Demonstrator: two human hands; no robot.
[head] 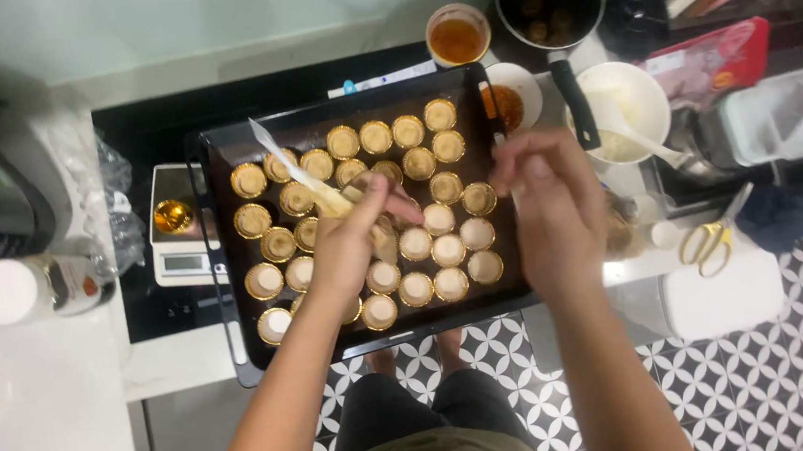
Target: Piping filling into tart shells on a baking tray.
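the left hand (pixel 351 243) grips a pale spatula (pixel 299 171) over the dark baking tray (pixel 227 153) on the bench, where the gold foil cups (pixel 427 252) look nearly all filled, while the right hand (pixel 556 210) hovers loosely curled and empty by the tray's right edge.

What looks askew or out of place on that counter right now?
The black baking tray sits crooked, and its near edge juts past the counter edge over the patterned floor. The gold-rimmed cups stand upright, nothing spilled. The left hand holds a pale spatula.

Bare forearms, dark shorts, olive shirt, bare feet.
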